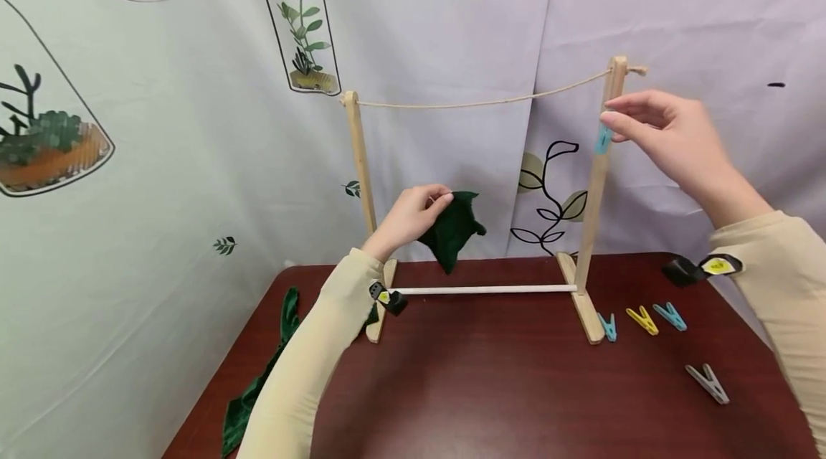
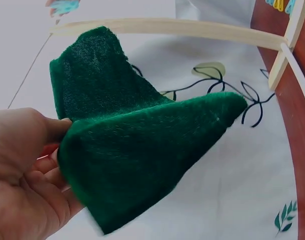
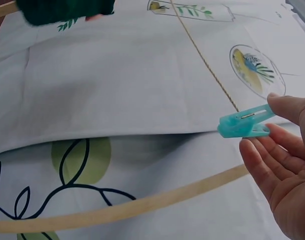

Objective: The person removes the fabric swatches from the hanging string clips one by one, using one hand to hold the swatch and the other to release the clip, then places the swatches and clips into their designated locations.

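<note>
My left hand (image 1: 413, 214) pinches a small dark green velvety cloth (image 1: 454, 229) by its upper edge. In the left wrist view the cloth (image 2: 137, 155) hangs folded from thumb and fingers. At the upper right, my right hand (image 1: 671, 129) holds a light blue clothespin (image 1: 604, 138) in front of the right wooden post. The right wrist view shows this clothespin (image 3: 245, 122) between thumb and fingers, its nose pointing away from the palm. A thin rope (image 1: 464, 106) sags between the two posts, above the cloth and apart from it.
The wooden rack's right post (image 1: 592, 208) and left post (image 1: 361, 165) are joined low down by a white rod (image 1: 484, 290). Yellow (image 1: 642, 320), blue (image 1: 671, 316) and grey (image 1: 708, 383) clothespins lie at the table's right. Another green cloth (image 1: 258, 380) lies along the left edge.
</note>
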`<state>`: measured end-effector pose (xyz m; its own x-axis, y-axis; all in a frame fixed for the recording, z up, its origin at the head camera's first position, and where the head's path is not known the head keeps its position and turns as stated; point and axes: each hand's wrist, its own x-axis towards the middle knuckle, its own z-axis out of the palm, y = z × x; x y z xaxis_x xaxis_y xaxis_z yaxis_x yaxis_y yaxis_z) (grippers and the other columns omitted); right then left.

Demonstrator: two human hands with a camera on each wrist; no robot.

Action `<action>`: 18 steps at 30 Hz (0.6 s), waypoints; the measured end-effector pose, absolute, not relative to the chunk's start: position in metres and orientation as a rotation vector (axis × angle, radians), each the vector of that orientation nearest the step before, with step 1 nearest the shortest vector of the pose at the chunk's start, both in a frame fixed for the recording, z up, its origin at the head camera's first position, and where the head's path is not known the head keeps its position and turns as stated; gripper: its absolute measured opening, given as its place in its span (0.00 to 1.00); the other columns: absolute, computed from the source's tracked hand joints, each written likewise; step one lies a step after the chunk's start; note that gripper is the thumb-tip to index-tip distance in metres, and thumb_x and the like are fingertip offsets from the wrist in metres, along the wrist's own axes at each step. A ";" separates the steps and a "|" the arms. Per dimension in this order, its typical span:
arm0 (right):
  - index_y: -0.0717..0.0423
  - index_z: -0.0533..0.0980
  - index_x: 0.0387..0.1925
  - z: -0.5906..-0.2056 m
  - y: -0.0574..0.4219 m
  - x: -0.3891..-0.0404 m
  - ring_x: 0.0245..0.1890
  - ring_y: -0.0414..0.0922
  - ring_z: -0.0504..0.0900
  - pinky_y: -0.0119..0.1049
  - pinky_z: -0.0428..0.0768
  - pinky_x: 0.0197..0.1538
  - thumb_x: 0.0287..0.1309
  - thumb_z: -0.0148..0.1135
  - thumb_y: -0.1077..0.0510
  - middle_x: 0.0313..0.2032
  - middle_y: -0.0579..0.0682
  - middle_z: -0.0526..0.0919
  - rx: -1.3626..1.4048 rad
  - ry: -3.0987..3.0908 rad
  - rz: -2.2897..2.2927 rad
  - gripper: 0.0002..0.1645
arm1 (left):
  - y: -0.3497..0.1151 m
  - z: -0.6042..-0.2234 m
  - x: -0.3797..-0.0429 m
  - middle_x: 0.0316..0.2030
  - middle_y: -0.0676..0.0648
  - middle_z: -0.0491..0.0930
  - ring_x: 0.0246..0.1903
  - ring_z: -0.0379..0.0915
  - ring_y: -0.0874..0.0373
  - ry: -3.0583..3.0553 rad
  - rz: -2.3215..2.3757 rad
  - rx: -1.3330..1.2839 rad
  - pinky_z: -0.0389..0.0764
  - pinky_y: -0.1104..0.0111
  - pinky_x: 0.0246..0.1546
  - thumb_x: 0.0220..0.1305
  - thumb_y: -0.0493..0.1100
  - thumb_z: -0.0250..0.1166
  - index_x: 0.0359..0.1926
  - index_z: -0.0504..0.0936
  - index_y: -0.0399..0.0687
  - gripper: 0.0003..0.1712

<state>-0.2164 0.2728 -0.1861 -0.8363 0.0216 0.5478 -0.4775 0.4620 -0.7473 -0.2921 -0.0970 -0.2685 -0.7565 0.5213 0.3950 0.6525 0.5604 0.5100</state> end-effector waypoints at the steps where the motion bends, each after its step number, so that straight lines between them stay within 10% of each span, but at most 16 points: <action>1: 0.48 0.82 0.56 -0.187 0.274 -0.215 0.35 0.30 0.84 0.20 0.71 0.41 0.65 0.68 0.48 0.38 0.32 0.87 0.373 -2.237 1.352 0.20 | -0.102 -0.268 -0.291 0.43 0.49 0.83 0.35 0.76 0.55 -2.595 -0.975 -0.971 0.77 0.63 0.38 0.79 0.48 0.54 0.57 0.83 0.45 0.17; 6: 0.48 0.82 0.56 -0.196 0.280 -0.210 0.35 0.29 0.84 0.19 0.72 0.40 0.66 0.67 0.49 0.37 0.30 0.86 0.357 -2.276 1.329 0.19 | -0.128 -0.266 -0.284 0.47 0.47 0.84 0.45 0.80 0.53 -2.599 -0.966 -0.863 0.79 0.59 0.47 0.79 0.49 0.54 0.57 0.83 0.45 0.18; 18: 0.46 0.81 0.58 -0.222 0.294 -0.200 0.36 0.29 0.82 0.20 0.70 0.38 0.66 0.66 0.47 0.35 0.32 0.86 0.285 -2.361 1.269 0.21 | -0.200 -0.271 -0.264 0.45 0.44 0.85 0.35 0.77 0.51 -2.604 -0.907 -0.598 0.75 0.60 0.35 0.77 0.48 0.57 0.52 0.85 0.42 0.17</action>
